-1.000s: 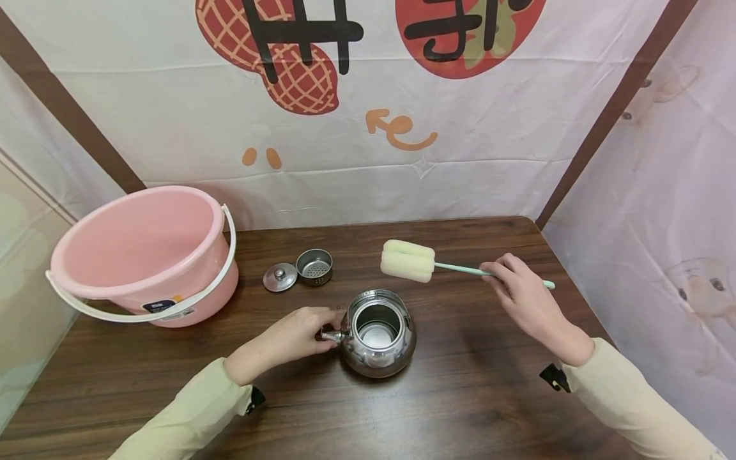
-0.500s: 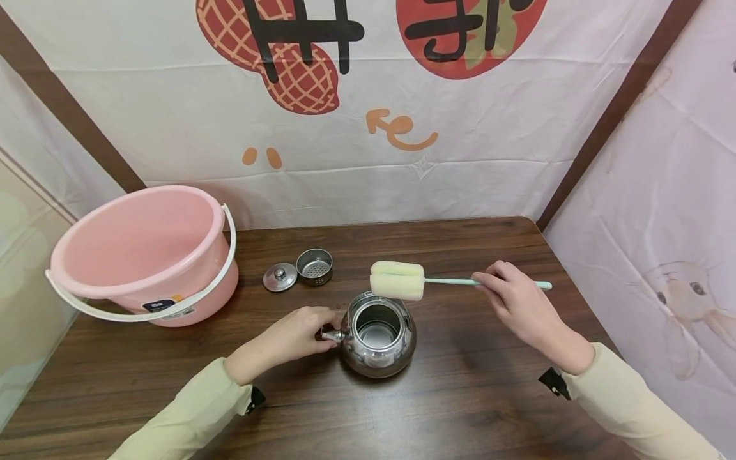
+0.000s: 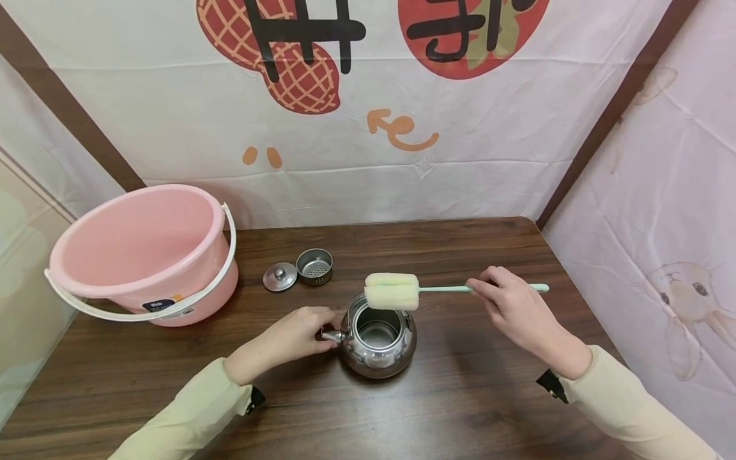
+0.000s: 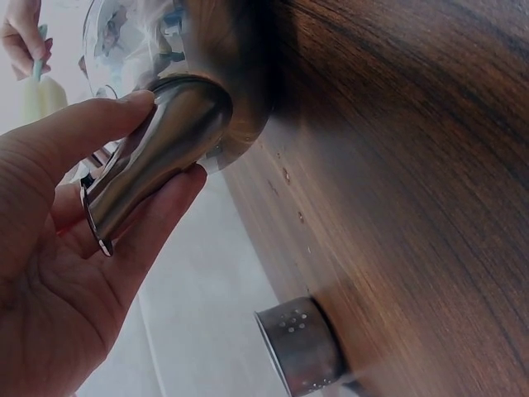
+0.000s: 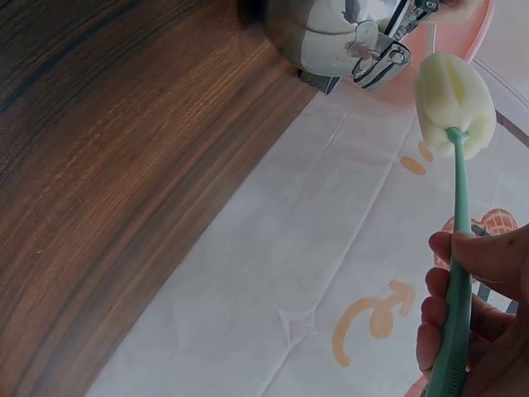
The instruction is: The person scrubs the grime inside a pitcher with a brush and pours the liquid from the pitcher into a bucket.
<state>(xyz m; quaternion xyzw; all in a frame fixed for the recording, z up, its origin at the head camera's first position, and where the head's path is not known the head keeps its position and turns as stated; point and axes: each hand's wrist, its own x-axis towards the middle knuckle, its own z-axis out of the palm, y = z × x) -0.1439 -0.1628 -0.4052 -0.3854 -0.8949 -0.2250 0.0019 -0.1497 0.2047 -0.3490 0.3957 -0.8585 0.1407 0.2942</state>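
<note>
A shiny metal teapot (image 3: 379,364) stands uncovered on the wooden table, its round mouth facing up. My left hand (image 3: 296,338) pinches the teapot's spout (image 4: 161,136) between thumb and fingers. In my right hand (image 3: 520,313) I grip the pale green handle (image 5: 457,322) of a sponge brush. Its thick, pale yellow sponge head (image 3: 392,292) points left and overlaps the far rim of the teapot in the head view. The right wrist view has the sponge head up in the air, apart from the teapot.
Behind the teapot lie a small metal lid (image 3: 280,276) with a knob and a perforated strainer cup (image 3: 314,267). A pink bucket (image 3: 138,243) with a white handle stands at the left. A printed white cloth (image 3: 345,185) hangs along the table's back edge.
My right hand has brought the sponge brush left and nearer to me, from behind the teapot to over its far rim. My left hand stays on the spout.
</note>
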